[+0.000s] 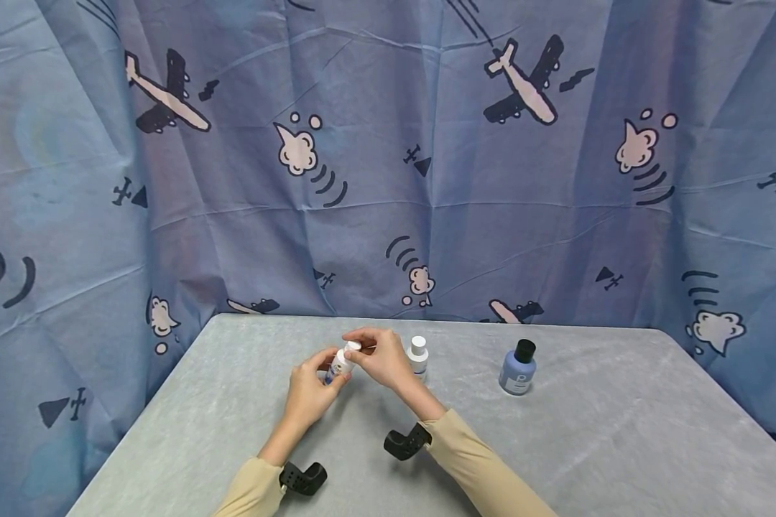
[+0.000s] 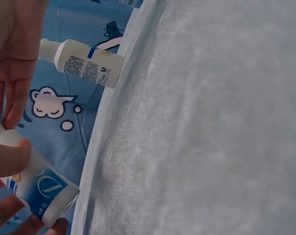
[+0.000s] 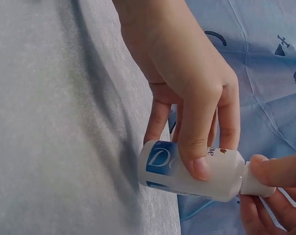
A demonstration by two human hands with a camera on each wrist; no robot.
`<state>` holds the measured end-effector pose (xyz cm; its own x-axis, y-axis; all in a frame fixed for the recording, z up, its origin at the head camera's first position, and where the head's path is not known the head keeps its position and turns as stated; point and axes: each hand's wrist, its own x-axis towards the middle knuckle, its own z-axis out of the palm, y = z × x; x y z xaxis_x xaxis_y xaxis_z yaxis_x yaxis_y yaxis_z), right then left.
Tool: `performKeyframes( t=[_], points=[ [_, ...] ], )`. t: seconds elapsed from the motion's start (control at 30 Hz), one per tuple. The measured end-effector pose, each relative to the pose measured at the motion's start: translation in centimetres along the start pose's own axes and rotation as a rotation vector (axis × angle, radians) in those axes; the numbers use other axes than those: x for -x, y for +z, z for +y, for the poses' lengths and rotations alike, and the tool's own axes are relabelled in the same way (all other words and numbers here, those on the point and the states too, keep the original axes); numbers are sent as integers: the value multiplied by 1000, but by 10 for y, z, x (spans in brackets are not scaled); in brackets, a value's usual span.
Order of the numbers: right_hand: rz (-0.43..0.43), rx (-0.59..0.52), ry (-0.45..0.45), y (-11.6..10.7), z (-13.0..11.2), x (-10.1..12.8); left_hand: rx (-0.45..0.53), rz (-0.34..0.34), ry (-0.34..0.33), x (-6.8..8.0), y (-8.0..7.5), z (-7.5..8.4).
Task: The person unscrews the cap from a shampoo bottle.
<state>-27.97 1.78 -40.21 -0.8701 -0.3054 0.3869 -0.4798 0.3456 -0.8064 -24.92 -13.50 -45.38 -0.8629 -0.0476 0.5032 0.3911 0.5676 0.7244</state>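
Note:
My left hand [image 1: 310, 391] grips a small white bottle [image 3: 187, 169] with a blue label around its body, thumb on one side and fingers on the other. The bottle is tilted, its capped end toward my right hand [image 1: 380, 359]. Thumb and fingers of the right hand pinch the white cap [image 3: 258, 180] at the bottle's neck. Just beyond the right hand stands a second white bottle [image 1: 418, 353] with a white cap, upright on the table; its lower part is partly hidden by that hand. In the left wrist view, the held bottle's blue label [image 2: 47, 190] faces the camera.
A blue bottle [image 1: 517, 372] with a black cap stands upright to the right on the grey cloth-covered table [image 1: 621, 416]. Behind the table's far edge hangs a blue curtain [image 1: 375, 165] printed with planes and clouds.

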Motion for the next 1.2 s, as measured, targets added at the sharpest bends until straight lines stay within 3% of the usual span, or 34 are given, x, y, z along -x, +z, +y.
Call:
performKeyframes(
  t=[0.33, 0.77, 0.93, 1.2],
  points=[
    [-66, -29, -1, -2, 4, 4, 27, -89, -9, 5, 2, -2],
    [-154, -93, -8, -3, 6, 5, 33, -106, -17, 6, 3, -2],
    [-104, -86, -31, -6, 6, 5, 47, -52, -41, 3, 3, 1],
    [30, 45, 103, -7, 4, 5, 7, 17, -45, 1, 4, 3]
  ],
)
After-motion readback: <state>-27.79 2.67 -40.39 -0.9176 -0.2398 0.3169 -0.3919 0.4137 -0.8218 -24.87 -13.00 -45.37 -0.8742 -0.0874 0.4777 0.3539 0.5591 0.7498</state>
